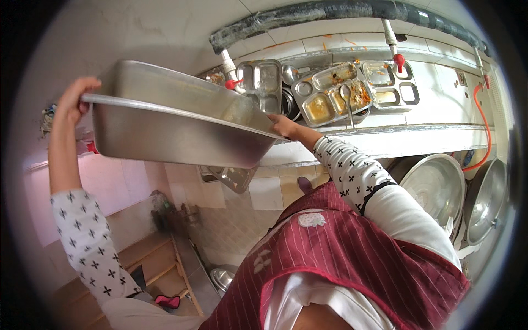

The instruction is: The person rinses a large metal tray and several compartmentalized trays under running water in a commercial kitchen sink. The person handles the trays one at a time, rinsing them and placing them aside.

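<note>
Held up between my two hands is a deep rectangular stainless-steel pan, tilted with its right end lower. My left hand grips the rim at its far left end. At the opposite end, my right hand is closed on the rim. The lowered end hangs by a red-handled tap at the tiled trough. Next to my right hand stands a compartment meal tray. Further right, a tray with food scraps carries a spoon.
Another stack of compartment trays lies under a second red tap. A wrapped pipe runs along the wall above. Large metal basins lean at the right, below an orange hose. Wooden steps lie lower left.
</note>
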{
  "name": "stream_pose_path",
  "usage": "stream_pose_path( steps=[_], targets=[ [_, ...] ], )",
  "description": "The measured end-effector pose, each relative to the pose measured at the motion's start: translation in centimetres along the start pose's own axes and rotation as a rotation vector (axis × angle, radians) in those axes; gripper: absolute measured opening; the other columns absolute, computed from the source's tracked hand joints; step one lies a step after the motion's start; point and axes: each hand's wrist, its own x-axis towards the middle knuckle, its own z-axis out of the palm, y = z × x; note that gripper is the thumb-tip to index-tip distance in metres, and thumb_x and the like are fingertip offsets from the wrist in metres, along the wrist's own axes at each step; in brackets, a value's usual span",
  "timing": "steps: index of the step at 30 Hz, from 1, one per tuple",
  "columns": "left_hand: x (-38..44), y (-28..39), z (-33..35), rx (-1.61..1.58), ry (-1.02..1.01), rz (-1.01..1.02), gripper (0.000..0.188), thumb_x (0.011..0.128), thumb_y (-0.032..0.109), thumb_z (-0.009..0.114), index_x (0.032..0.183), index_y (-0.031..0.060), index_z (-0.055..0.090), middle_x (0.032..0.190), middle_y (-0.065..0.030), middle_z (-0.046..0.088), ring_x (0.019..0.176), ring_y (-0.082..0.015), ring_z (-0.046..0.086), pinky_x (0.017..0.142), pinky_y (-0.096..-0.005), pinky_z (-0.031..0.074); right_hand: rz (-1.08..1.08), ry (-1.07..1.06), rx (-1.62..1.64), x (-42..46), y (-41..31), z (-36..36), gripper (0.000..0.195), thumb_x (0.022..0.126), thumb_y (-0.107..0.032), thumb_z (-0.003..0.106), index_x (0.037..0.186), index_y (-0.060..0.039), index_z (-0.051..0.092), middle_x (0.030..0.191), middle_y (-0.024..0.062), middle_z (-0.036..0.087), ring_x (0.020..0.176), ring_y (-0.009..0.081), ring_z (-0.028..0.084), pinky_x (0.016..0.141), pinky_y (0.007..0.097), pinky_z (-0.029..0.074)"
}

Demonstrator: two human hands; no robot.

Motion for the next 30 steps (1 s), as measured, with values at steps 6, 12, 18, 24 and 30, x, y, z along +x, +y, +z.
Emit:
stream_pose_path(
  steps=[6,12,18,24,30],
  targets=[
    [1.1,8.2,6.1,0.216,-0.035,0.097,0.018,0.058,0.026,0.064,0.055,0.0173,0.048,0.048,0.0080,0.041,0.033,-0.0010,0.024,0.030,-0.0151,0.015,0.226,0.007,0.406,-3.4,-1.0,2.3,0.041,0.070,-0.007,0.051,0.111,-0.0012,0.049,0.078,0.0069,0.055,0.065,0.0148,0.051,0.054,0.0269,0.039],
    [1.6,10.5,6.6,0.311,-0.030,0.132,0.020,0.058,0.028,0.063,0.052,0.0174,0.047,0.043,0.0090,0.038,0.031,0.0000,0.022,0.029,-0.0140,0.017,0.347,-0.097,0.629,-5.8,-2.3,5.5,0.040,0.070,-0.004,0.047,0.110,-0.0039,0.052,0.066,0.0039,0.054,0.051,0.0123,0.047,0.043,0.0263,0.036],
    [-3.6,5.0,-0.9,0.324,0.073,0.093,0.024,0.066,0.032,0.060,0.053,0.0160,0.047,0.042,0.0074,0.036,0.029,-0.0019,0.028,0.027,-0.0159,0.017,0.238,-0.129,0.528,-6.0,-3.9,8.0,0.051,0.068,-0.002,0.053,0.119,0.0015,0.042,0.093,0.0115,0.058,0.079,0.0163,0.053,0.068,0.0259,0.042],
    [-19.5,-12.0,-6.9,0.013,0.203,0.005,0.009,0.072,0.022,0.058,0.074,0.0160,0.051,0.063,0.0087,0.043,0.053,-0.0010,0.036,0.041,-0.0197,0.024,-0.126,0.006,0.040,-3.1,0.2,7.5,0.060,0.074,0.000,0.055,0.127,0.0021,0.028,0.111,0.0146,0.050,0.094,0.0146,0.049,0.080,0.0245,0.039],
    [-38.3,-38.2,-6.7,-0.059,0.401,-0.532,0.018,0.071,0.015,0.054,0.086,0.0042,0.055,0.071,0.0021,0.050,0.063,-0.0079,0.046,0.056,-0.0218,0.038,-0.231,-0.072,-0.435,-5.3,-10.5,10.7,0.056,0.074,-0.007,0.056,0.125,-0.0019,0.032,0.102,0.0249,0.053,0.088,0.0326,0.057,0.073,0.0367,0.045]
  ],
)
